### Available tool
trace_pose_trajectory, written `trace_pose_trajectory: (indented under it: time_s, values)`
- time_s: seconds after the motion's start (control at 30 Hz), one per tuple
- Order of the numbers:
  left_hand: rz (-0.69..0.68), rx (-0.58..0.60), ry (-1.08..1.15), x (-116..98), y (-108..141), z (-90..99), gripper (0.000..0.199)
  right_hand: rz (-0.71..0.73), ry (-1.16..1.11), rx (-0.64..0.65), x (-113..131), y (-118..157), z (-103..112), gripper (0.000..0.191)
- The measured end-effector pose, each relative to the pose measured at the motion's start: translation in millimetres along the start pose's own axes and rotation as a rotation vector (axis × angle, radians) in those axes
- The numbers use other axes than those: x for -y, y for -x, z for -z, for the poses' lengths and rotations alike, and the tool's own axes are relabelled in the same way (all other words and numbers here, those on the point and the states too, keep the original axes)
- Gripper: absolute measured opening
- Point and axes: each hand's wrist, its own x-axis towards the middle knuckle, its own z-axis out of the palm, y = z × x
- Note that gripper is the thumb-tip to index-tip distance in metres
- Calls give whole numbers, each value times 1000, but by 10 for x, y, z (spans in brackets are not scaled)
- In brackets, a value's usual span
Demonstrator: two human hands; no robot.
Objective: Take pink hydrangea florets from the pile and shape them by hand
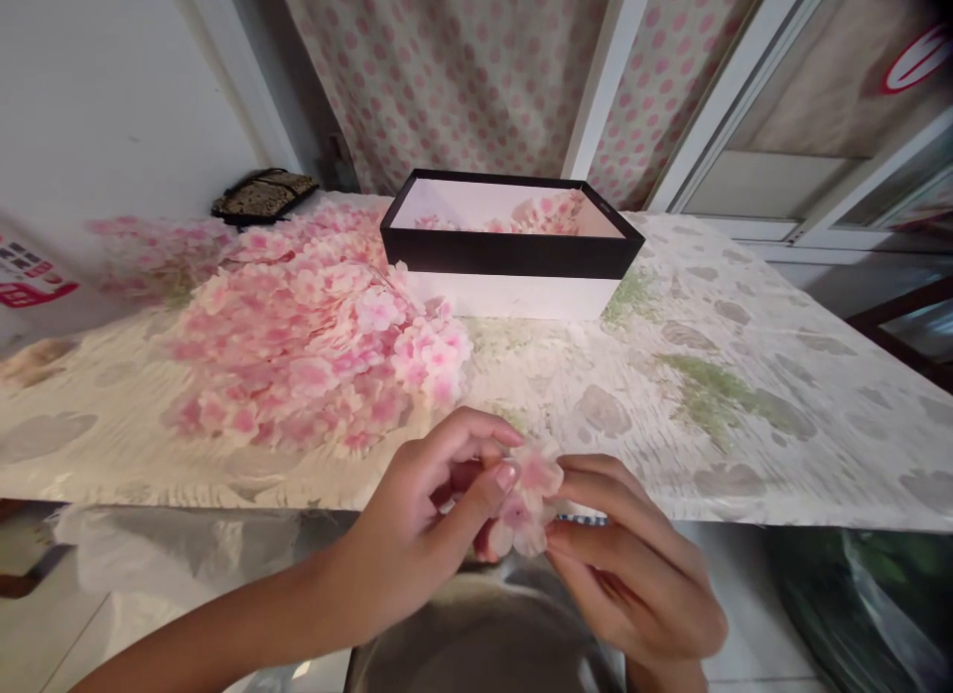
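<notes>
Between my two hands, just in front of the table's near edge, are pale pink artificial flowers [527,494]. My left hand [428,514] is closed on them from the left, thumb lying over the petals. My right hand [632,544] pinches the petals from the right with its fingertips. Whatever stem they have is hidden behind my fingers. Beyond my left hand spreads a large heap of pink artificial blossoms [290,346] on the table.
A white box with a black rim [513,256] stands at the table's back, pink blossoms inside. Green sprigs [719,390] lie on the right of the patterned tablecloth [596,455]. A dark patterned pouch [264,195] sits at the back left. Clear plastic [186,554] hangs below the front edge.
</notes>
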Motion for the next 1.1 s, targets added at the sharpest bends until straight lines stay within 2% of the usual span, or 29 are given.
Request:
trace_pose_trajectory:
  time_s: [0.13,0.37,0.73,0.97,1.1]
  values:
    - [-35,12,-38,21,38,-16,11,-15,35,12,52,-6,-10,30]
    - [-100,28,-114,0,75,-47,14,109,85,-132,44,4,-94,19]
    - [-220,34,-256,22,81,-46,20,116,46,-101,63,6,-115,22]
    - [-234,21,-335,9,99,-52,21,116,57,-90,65,-4,-117,23]
    - [-221,9,-311,-3,91,-54,20,94,55,-47,77,12,-116,25]
